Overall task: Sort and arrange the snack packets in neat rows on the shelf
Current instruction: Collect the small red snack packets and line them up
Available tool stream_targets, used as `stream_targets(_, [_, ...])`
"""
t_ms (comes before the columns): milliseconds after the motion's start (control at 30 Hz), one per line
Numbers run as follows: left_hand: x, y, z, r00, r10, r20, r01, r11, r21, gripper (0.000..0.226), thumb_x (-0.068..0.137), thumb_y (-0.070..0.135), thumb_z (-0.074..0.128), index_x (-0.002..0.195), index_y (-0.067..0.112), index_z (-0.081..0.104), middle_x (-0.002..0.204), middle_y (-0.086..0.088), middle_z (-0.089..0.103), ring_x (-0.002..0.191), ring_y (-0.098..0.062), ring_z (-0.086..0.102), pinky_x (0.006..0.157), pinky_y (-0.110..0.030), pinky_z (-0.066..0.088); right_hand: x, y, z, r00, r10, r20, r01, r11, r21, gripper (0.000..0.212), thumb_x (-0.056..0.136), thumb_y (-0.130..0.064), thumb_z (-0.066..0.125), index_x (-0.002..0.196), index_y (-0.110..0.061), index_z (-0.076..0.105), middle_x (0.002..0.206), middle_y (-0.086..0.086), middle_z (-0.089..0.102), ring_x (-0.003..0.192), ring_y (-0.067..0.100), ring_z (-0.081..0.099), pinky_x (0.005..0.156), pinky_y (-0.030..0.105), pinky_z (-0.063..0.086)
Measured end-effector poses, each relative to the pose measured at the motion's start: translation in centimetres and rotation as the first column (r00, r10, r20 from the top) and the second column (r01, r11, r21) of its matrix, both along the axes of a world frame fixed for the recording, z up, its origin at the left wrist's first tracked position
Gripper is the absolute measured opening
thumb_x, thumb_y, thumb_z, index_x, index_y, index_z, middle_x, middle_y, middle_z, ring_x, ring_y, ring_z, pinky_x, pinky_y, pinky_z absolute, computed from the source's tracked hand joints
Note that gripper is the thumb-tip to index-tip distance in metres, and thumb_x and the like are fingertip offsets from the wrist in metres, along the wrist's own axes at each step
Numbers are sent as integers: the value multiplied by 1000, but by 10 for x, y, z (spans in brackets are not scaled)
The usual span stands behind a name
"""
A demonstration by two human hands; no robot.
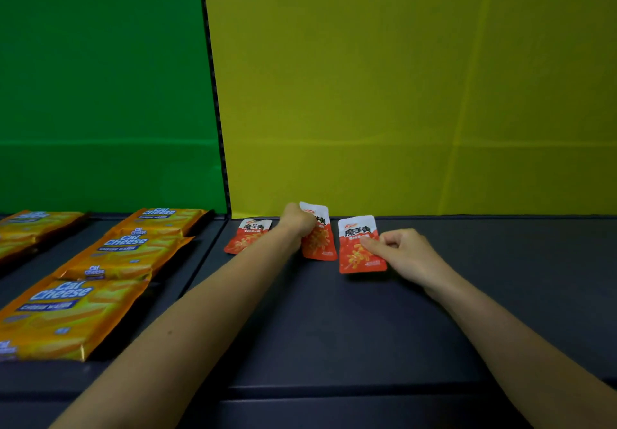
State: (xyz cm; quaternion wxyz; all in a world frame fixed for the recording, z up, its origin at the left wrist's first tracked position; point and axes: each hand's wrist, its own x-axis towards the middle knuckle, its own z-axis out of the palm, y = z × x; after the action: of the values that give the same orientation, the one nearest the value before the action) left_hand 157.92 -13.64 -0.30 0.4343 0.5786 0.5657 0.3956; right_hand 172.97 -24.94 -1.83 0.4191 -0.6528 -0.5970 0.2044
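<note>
Three small red-and-white snack packets lie in a row near the back of the dark shelf (334, 328). The left packet (245, 236) lies flat, partly hidden by my left forearm. My left hand (297, 221) grips the middle packet (319, 240) near its top. My right hand (405, 253) pinches the right edge of the right packet (359, 245), which lies slightly nearer to me than the other two.
Several orange Cal Cheese wafer packs (123, 251) lie in rows on the left part of the shelf, another stack (30, 228) at the far left. A green panel (100, 94) and a yellow panel (400, 94) form the back wall.
</note>
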Motion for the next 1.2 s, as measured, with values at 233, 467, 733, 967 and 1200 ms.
stream_targets(233, [14, 23, -20, 999, 33, -12, -34, 998, -44, 33, 83, 1, 49, 114, -6, 55, 117, -23, 60, 104, -35, 60, 85, -41, 52, -4, -2, -3, 988, 18, 152, -11, 999, -47, 44, 81, -49, 61, 56, -14, 54, 57, 5, 46, 57, 12, 40, 58, 29, 27])
stream_targets(467, [13, -4, -4, 999, -21, 30, 23, 997, -72, 56, 85, -10, 35, 43, 10, 66, 51, -1, 62, 58, -18, 45, 40, -16, 37, -13, -6, -3, 976, 41, 216, -24, 997, -79, 47, 82, -50, 60, 51, -16, 49, 48, -3, 40, 52, 10, 38, 57, 30, 28])
stream_targets(733, [20, -2, -7, 999, -8, -48, 7, 1000, -21, 38, 85, -5, 38, 121, -9, 48, 122, -26, 55, 110, -36, 56, 67, -31, 40, -21, -8, -6, 969, 35, 245, -11, 995, -101, 46, 82, -51, 58, 53, -16, 52, 48, -3, 44, 55, 12, 43, 58, 30, 32])
stream_targets(967, [19, -8, -1, 998, -17, -53, 17, 1000, -5, 10, 90, -3, 38, 82, 0, 44, 94, -16, 48, 87, -24, 47, 66, -30, 37, -25, -14, -4, 972, 32, 231, -14, 997, -77, 46, 83, -49, 58, 54, -14, 52, 52, 0, 45, 54, 12, 40, 57, 30, 29])
stream_targets(1200, [-2, -14, 20, 978, -139, -158, 155, 983, 97, 16, 88, -4, 42, 74, 3, 47, 73, -7, 43, 71, -20, 43, 55, -25, 30, -34, -19, -6, 974, 77, 213, -66, 996, -57, 45, 84, -47, 58, 57, -12, 54, 58, 7, 44, 52, 11, 34, 50, 25, 24])
